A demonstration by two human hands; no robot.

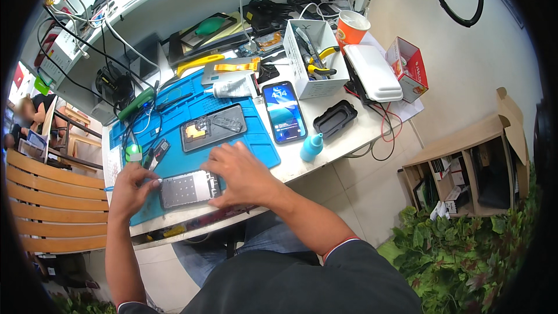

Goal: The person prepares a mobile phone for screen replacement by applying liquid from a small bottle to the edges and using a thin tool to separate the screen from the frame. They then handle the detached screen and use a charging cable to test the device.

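Observation:
A grey phone screen panel (185, 191), its dotted metal back facing up, lies at the near edge of a blue work mat (256, 142). My right hand (247, 174) grips its right end, thumb on the near side and fingers on the far side. At its left end my left hand (132, 189) is closed in a pinch. A tiny whitish bit shows at those fingertips, too small to name. Just beyond lies an opened dark phone housing (232, 117) with a yellow part inside. Right of the mat, a phone (285, 113) rests with its screen lit.
A small blue bottle (312, 148) stands near the front edge beside a black tray (335, 118). Behind are a white tool box (325, 87), an orange cup (352, 28) and a white case (375, 72). Cables and a green-handled tool (136, 103) lie left. Another person (43, 110) sits far left.

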